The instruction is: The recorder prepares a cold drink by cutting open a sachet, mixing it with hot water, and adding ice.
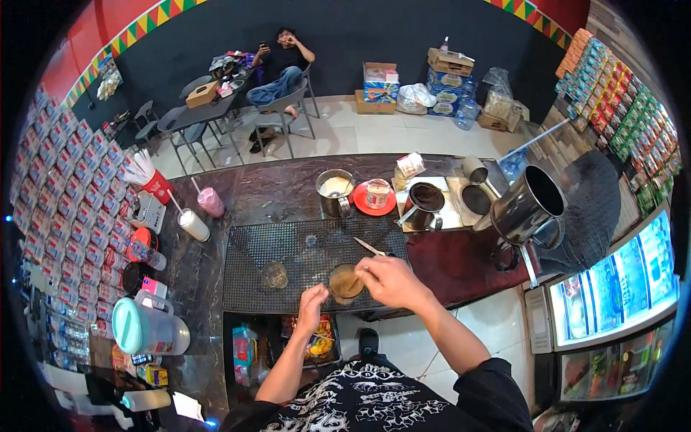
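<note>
A glass mug of tan drink (345,283) stands at the front edge of a black rubber mat (253,249). On its left side my left hand (313,303) has its fingers closed at the mug's handle. My right hand (390,278) is over the mug's right rim, pinching the end of a spoon that dips into the drink. Just beyond the right hand lies a pair of scissors (371,247), its handles partly hidden. Left of the mug is a small clear glass (274,275). Behind the mat stand a metal mug of creamy liquid (335,188) and a can (377,193) on a red plate (363,208).
A metal mug of dark liquid (426,201) and a tall metal pitcher (523,205) stand at right. Two drinks with straws, white (194,225) and pink (211,203), stand at left near a plastic jug (164,332). A person (283,65) sits beyond the counter; another (586,210) is at right.
</note>
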The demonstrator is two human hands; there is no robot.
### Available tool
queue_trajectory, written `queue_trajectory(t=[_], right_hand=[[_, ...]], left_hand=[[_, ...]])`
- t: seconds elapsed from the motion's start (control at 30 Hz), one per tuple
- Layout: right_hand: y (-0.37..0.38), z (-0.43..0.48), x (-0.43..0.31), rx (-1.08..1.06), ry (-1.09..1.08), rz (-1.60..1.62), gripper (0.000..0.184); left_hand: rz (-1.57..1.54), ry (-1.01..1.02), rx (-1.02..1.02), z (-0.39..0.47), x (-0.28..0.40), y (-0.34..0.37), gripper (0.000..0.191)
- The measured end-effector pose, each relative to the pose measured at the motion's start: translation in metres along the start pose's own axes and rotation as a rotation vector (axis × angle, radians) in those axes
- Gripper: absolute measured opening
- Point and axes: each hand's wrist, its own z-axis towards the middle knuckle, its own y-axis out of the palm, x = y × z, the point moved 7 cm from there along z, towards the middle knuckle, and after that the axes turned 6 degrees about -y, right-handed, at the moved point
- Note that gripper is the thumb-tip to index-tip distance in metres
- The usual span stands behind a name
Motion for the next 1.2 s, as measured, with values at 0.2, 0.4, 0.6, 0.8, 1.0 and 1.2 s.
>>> queue_trajectory(t=[0.2, 0.4, 0.6, 0.8, 1.0, 1.2], right_hand=[[0.003, 0.005, -0.004, 0.017, -0.071, 0.036, 0.014], [-0.003, 0.005, 0.005, 0.049, -0.087, -0.03, 0.014], [-0.003, 0.001, 0.007, -0.039, -0.114, -0.006, 0.012], [-0.009, 0.006, 0.007, -0.027, -0.177, 0.088, 0.012], [-0.017, 0.018, 0.025, -0.004, -0.178, 0.045, 0.012], [-0.018, 0.019, 0.036, -0.135, -0.222, 0.032, 0.011]], left_hand=[[0.01, 0.0, 0.037, 0.0, 0.001, 0.002, 0.028], [-0.026, 0.005, 0.059, -0.003, -0.002, 0.005, 0.028], [-0.026, 0.005, 0.077, -0.003, 0.001, 0.01, 0.026], [0.005, -0.027, 0.111, 0.001, -0.004, 0.011, 0.026], [-0.014, -0.016, 0.151, 0.008, -0.006, 0.019, 0.026], [-0.046, -0.012, 0.207, 0.015, -0.013, 0.023, 0.026]])
